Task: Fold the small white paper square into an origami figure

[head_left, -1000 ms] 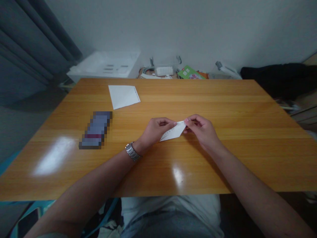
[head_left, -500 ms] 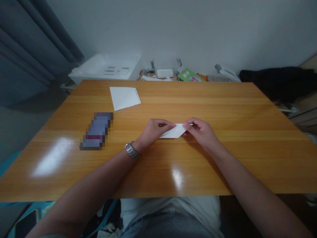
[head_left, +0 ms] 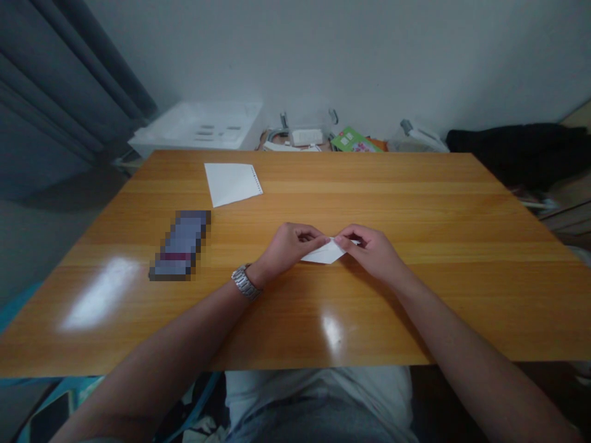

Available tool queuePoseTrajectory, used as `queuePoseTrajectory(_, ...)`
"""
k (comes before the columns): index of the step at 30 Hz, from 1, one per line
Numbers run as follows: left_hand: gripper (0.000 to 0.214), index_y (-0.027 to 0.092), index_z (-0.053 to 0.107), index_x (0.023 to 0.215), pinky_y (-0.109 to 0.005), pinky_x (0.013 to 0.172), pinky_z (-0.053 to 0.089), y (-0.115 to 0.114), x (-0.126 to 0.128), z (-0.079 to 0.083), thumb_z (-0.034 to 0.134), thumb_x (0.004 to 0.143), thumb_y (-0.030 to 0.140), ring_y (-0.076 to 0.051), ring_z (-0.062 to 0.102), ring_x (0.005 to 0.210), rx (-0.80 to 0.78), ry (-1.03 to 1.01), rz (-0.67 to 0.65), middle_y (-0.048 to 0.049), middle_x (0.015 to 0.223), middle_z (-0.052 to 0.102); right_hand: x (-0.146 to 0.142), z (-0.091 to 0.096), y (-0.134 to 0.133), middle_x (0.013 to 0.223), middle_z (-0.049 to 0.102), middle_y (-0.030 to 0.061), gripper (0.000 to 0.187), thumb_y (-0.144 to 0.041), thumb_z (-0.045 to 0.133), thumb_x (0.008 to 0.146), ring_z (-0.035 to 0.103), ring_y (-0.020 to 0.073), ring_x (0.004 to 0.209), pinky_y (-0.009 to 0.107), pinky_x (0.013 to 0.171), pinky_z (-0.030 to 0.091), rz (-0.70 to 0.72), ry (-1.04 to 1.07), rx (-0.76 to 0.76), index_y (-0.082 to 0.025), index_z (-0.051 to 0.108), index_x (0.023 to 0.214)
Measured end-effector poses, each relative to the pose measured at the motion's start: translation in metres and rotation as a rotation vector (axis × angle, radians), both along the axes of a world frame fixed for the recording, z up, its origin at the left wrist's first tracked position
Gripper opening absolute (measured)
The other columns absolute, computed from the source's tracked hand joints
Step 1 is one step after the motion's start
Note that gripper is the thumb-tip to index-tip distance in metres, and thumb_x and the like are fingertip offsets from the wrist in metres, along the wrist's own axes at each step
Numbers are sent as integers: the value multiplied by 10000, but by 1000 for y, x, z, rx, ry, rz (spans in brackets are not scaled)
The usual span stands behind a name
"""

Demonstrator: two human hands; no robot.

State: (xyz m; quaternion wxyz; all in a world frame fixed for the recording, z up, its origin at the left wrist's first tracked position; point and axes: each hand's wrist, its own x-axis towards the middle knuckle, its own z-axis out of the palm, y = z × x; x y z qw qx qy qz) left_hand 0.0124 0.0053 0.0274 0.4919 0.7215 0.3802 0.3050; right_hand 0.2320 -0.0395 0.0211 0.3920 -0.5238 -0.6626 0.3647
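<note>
A small piece of folded white paper [head_left: 325, 253] is pinched between my two hands above the middle of the wooden table [head_left: 397, 295]. My left hand [head_left: 295, 242] grips its left part, thumb on top. From the other side, my right hand [head_left: 367, 246] closes thumb and fingers on its right part. The thumbs nearly meet at the paper's upper edge. Both hands partly cover the paper, so its full shape is hidden.
A flat white sheet [head_left: 233, 183] with a perforated edge lies at the back left. Nearer me is a pixelated phone-like object [head_left: 180, 246]. Behind the table stand a white plastic tray [head_left: 198, 126] and a green booklet [head_left: 355, 140].
My right hand has shifted slightly left and down, bringing the thumbs closer together. The folded paper has moved a little towards me and tilted. The other things stay in place.
</note>
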Motion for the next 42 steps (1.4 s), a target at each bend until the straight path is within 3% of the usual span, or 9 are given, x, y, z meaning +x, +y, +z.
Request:
queuePoseTrajectory(5,372,136,796,930,-235,641,474,1,0,0,704,880,494,-163,673,758,-28,-8,-2,-82,907,784,3,-1,3,830,715,24,260,-460,655,923,640,193,776,309,714,480,-57,19,26,-215,705,853)
queuePoseTrajectory(14,373,127,804,867,-218,574,427,10,-8,5,749,843,496,-141,646,683,-44,38,-6,-80,838,779,11,4,4,740,723,30,294,-478,684,895,647,184,672,305,648,485,-41,4,-82,-195,736,836)
queuePoseTrajectory(22,343,122,782,955,-227,670,532,14,-10,0,748,852,448,-142,690,742,-136,-10,31,-87,892,783,19,-1,10,695,708,32,347,-518,691,883,631,177,635,299,619,474,-132,25,-50,-177,743,841)
queuePoseTrajectory(33,324,121,784,967,-223,638,551,29,-19,-8,755,854,423,-136,692,689,-164,31,68,-74,829,778,27,-10,14,769,747,60,365,-526,689,889,673,191,687,323,675,515,-73,31,-76,-182,784,967)
queuePoseTrajectory(37,317,129,766,1031,-276,719,581,27,-19,-9,642,946,408,-169,720,774,-4,106,66,-78,918,782,30,-17,17,788,754,61,355,-507,681,896,676,190,676,323,652,528,-76,13,-55,-188,784,1012)
queuePoseTrajectory(42,261,153,726,1127,-351,948,542,21,-16,-3,550,1004,301,-207,678,1031,478,297,99,-87,1109,735,33,-20,20,813,768,44,286,-453,645,927,673,189,656,325,640,531,-75,-133,12,-213,784,998)
